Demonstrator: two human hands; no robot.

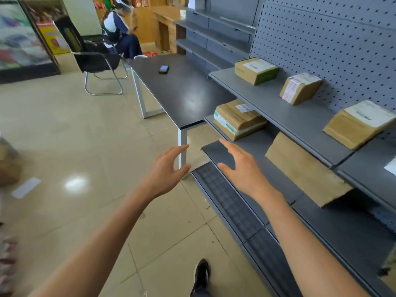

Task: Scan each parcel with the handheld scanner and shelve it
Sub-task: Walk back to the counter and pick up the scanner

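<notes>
Both of my hands are empty and stretched out in front of me. My left hand [168, 169] hovers over the floor beside the table leg, fingers loosely spread. My right hand [240, 168] hangs over the front of the grey shelving unit [304, 123], fingers relaxed. The black handheld scanner [164, 69] lies far off on the dark table [184, 88]. Three cardboard parcels sit on the upper shelf: one with green edges [256, 70], one small [300, 87], one with a white label [357, 123]. A taped parcel [237, 118] and a plain large one [306, 168] rest lower down.
A black chair [94, 58] stands behind the table, and a seated person [121, 33] is farther back. My shoe [201, 275] is on the tiled floor. Blurred boxes sit at the left edge [8, 168]. A pegboard [334, 43] backs the shelves.
</notes>
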